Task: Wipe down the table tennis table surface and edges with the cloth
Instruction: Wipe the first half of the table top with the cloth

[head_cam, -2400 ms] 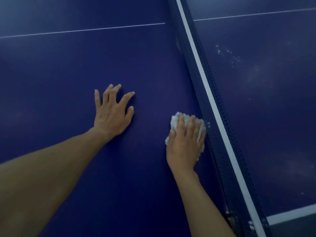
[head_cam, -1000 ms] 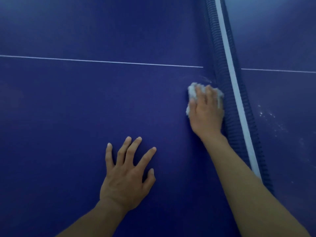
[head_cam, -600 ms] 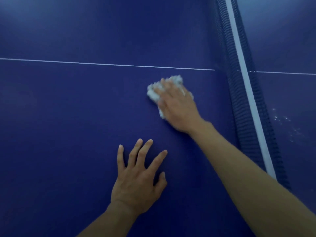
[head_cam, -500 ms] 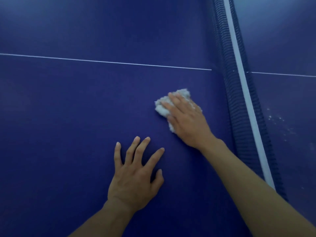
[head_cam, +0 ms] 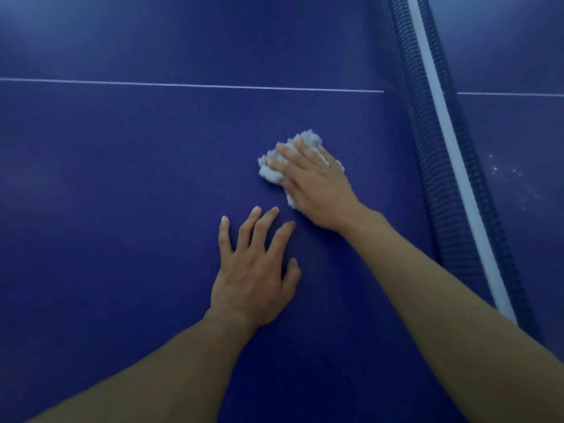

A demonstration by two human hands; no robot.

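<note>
While right hand [head_cam: 317, 190] presses cloth [head_cam: 270, 174], left hand [head_cam: 253, 279] flat on table [head_cam: 122, 178]

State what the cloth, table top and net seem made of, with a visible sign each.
Cloth: soft white textile, perhaps microfibre; tufted pile.
Table top: hard painted board, probably; flat, smooth, faint sheen.
Net: dark woven mesh with white tape; open weave.

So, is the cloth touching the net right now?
No, the cloth sits under the right hand, with bare table between it and the net.
</note>
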